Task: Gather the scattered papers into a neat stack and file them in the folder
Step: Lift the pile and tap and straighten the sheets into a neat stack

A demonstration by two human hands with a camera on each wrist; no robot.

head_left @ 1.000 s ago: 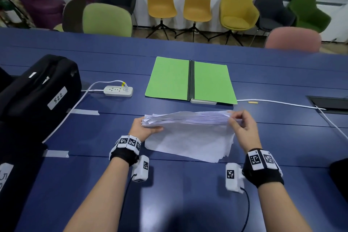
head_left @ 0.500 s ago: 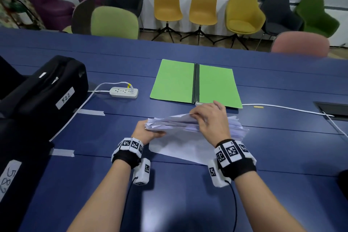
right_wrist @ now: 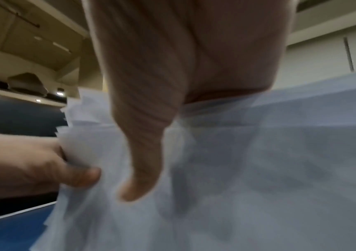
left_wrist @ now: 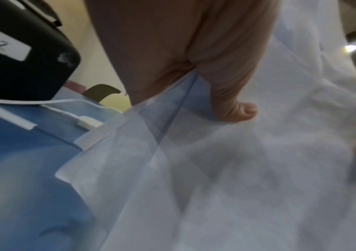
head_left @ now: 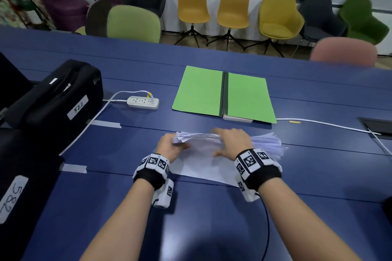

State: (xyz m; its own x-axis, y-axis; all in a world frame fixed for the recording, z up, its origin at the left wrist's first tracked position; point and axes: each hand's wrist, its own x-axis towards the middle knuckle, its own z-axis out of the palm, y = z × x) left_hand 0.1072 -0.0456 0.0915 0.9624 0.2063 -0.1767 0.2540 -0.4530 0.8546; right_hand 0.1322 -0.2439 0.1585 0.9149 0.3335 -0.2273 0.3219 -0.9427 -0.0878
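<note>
A thick stack of white papers (head_left: 267, 143) stands on its long edge on the blue table (head_left: 212, 218), its sheets uneven at the right end. My left hand (head_left: 172, 144) grips the stack's left end, thumb on the near face. My right hand (head_left: 229, 142) reaches over the top edge near the middle, thumb on the near side and fingers hidden behind. The left wrist view shows my left thumb pressed on the stack (left_wrist: 237, 169). In the right wrist view my right thumb lies on the near face of the stack (right_wrist: 258, 169). The green folder (head_left: 201, 91) lies open and flat just beyond.
Black bags (head_left: 55, 104) fill the table's left side. A white power strip (head_left: 143, 103) and its cable lie left of the folder. Another white cable (head_left: 328, 126) runs right to a table hatch (head_left: 377, 127). Chairs (head_left: 133, 23) line the far edge.
My right hand left the stack's right end and moved left over the top edge to its middle. The left hand kept its hold on the left end.
</note>
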